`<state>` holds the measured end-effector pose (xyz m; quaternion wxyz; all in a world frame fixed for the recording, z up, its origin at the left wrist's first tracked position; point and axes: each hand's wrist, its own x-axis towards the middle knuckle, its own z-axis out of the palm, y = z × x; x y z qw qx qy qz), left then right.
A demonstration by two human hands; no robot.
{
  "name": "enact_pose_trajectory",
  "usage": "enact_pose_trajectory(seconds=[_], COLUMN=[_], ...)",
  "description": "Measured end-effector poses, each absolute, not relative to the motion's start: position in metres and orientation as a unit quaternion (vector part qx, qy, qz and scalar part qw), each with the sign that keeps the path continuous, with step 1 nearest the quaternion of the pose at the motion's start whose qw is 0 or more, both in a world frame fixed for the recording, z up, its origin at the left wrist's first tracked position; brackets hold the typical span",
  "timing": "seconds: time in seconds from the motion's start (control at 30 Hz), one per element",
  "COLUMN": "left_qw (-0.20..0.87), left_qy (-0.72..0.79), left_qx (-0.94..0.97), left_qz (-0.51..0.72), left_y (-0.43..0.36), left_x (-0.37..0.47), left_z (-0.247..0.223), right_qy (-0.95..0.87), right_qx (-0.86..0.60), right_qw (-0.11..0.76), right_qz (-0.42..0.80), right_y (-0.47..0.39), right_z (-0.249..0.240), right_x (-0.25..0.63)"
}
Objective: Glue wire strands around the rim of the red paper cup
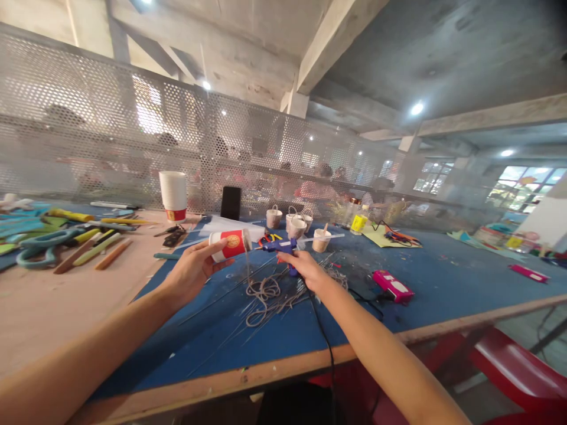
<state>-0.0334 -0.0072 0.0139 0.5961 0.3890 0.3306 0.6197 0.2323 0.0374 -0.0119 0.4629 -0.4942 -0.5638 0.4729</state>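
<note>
My left hand is wrapped round a red and white paper cup, which lies tipped on its side in the air. A grey cord hangs from the cup's right end and coils on the blue mat. My right hand grips a blue glue gun, its nozzle pointing left, close to the cup. A clear glue stick sticks out behind the gun. Thin grey rods lie below both hands.
Several small cord-covered cups stand behind the glue gun. Stacked paper cups and a black phone stand farther back. Scissors and craft sticks lie left. A magenta power strip lies right; a black cable crosses the front edge.
</note>
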Motion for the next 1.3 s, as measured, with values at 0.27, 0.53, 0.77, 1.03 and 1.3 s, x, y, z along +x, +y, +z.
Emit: enact_pose_trajectory(seconds=[0.27, 0.53, 0.77, 1.03, 1.3], left_qw=[0.608, 0.622, 0.633, 0.634, 0.578], left_qy=[0.330, 0.311, 0.298, 0.279, 0.315], left_qx=[0.392, 0.394, 0.385, 0.390, 0.396], left_qz=[0.606, 0.601, 0.602, 0.606, 0.641], left_y=[-0.010, -0.006, -0.006, -0.010, -0.006], left_x=[-0.032, -0.031, -0.030, -0.030, -0.030], left_z=[0.017, 0.014, 0.013, 0.017, 0.014], right_qy=[-0.627, -0.671, -0.694, -0.683, -0.740], right_qx=[-0.562, -0.639, -0.658, -0.392, -0.402], right_qw=[0.408, 0.326, 0.281, 0.412, 0.403], right_qz=[0.353, 0.188, 0.077, 0.458, 0.357], right_y=[0.046, 0.048, 0.041, 0.010, -0.006], right_z=[-0.015, -0.017, -0.014, 0.009, 0.013], right_x=[0.237, 0.237, 0.231, 0.196, 0.175])
